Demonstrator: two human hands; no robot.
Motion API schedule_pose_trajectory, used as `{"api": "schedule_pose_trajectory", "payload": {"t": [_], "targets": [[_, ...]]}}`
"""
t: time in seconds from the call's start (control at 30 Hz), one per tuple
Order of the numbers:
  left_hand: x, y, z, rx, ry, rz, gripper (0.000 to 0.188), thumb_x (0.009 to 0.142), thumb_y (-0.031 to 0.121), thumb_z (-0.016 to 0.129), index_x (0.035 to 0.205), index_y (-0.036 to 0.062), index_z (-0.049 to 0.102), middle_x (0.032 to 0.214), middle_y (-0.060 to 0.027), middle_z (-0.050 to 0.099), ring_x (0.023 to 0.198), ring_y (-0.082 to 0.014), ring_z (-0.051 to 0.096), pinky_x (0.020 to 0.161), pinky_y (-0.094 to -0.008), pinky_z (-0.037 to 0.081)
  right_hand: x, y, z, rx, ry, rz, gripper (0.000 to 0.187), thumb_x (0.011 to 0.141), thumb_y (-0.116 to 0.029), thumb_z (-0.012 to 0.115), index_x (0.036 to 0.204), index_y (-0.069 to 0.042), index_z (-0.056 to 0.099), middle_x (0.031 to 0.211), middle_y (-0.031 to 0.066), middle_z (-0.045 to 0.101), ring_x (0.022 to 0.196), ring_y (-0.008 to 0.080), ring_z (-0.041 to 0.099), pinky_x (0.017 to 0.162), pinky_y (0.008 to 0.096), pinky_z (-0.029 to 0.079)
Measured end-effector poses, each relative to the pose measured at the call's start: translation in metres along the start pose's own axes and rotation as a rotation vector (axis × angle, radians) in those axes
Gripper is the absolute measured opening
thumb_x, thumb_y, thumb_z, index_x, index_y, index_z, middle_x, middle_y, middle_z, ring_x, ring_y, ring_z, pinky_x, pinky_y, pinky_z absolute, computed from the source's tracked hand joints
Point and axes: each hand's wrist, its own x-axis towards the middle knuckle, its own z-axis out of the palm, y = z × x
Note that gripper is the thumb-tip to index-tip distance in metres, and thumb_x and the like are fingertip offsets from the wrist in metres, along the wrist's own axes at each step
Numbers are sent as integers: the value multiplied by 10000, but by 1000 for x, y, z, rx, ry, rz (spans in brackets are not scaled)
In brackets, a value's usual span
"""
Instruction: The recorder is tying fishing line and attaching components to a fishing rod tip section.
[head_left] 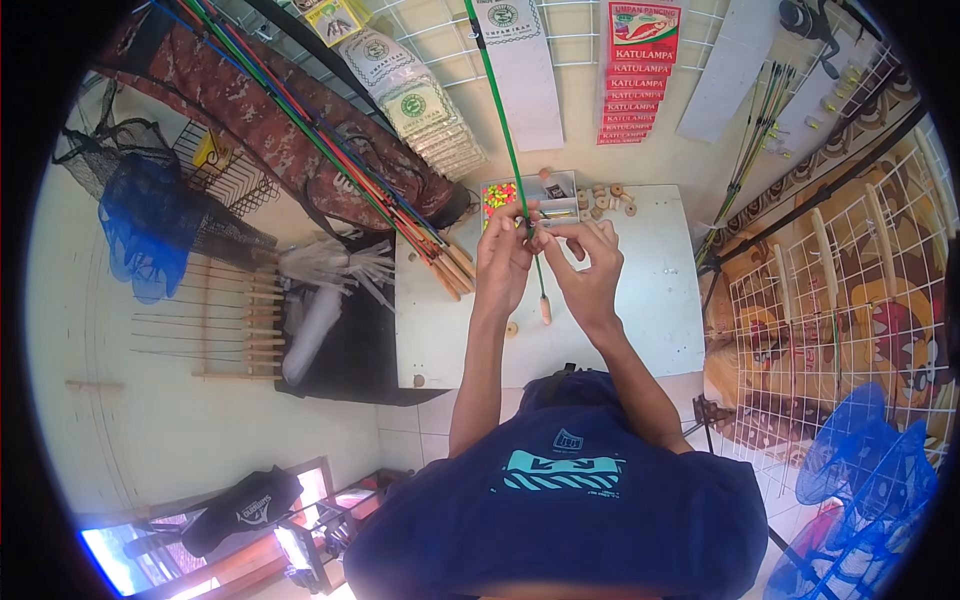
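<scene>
A thin green fishing rod (510,140) runs from the top of the head view down past my fingers. Its short cork-coloured handle (545,309) points toward me, above the white table. My left hand (504,262) pinches the rod between thumb and fingers, well above the handle. Close beside it, my right hand (587,268) brings thumb and forefinger together against the rod. Something small and dark shows on the rod between the fingertips, too small to name. Behind my hands a partitioned tray (559,184) holds bright yellow and pink beads and small parts.
Wooden spools (612,198) cluster by the tray on the white table (655,290). Several wooden-handled rods (420,240) lean at the table's left against a camouflage bag (290,130). Red packets (636,75) hang ahead; blue nets (865,490) hang at right.
</scene>
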Motion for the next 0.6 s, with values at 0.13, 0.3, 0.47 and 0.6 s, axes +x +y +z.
{"api": "schedule_pose_trajectory", "payload": {"t": [0.13, 0.3, 0.47, 0.6], "targets": [[1, -2, 3, -45, 29, 48, 277, 1009, 263, 457, 1245, 128, 404, 1078, -56, 485, 943, -125, 519, 799, -283, 428, 0, -1, 4, 7, 32, -20, 52, 785, -129, 722, 830, -114, 699, 635, -9, 456, 678, 158, 372, 683, 321, 304], [1, -5, 1, -11, 20, 38, 238, 996, 244, 495, 1191, 130, 420, 1057, -46, 494, 939, -109, 514, 784, -264, 438, -3, 3, 9, 27, 68, -31, 78, 774, -93, 727, 849, -108, 714, 631, -10, 460, 680, 159, 379, 680, 318, 317], [-1, -9, 0, 27, 42, 53, 217, 988, 236, 516, 1139, 87, 470, 1045, -37, 517, 901, -96, 525, 758, -262, 453, -4, 3, 11, 55, 89, -38, 89, 770, -74, 725, 853, -103, 716, 627, -9, 465, 671, 156, 382, 680, 312, 319], [-1, -10, 1, -5, 59, 71, 196, 965, 209, 564, 1072, 53, 512, 1018, -41, 547, 865, -99, 551, 729, -265, 478, -6, 6, 13, 56, 112, -42, 94, 768, -69, 728, 855, -101, 715, 625, -8, 467, 661, 159, 380, 678, 312, 319]]}}
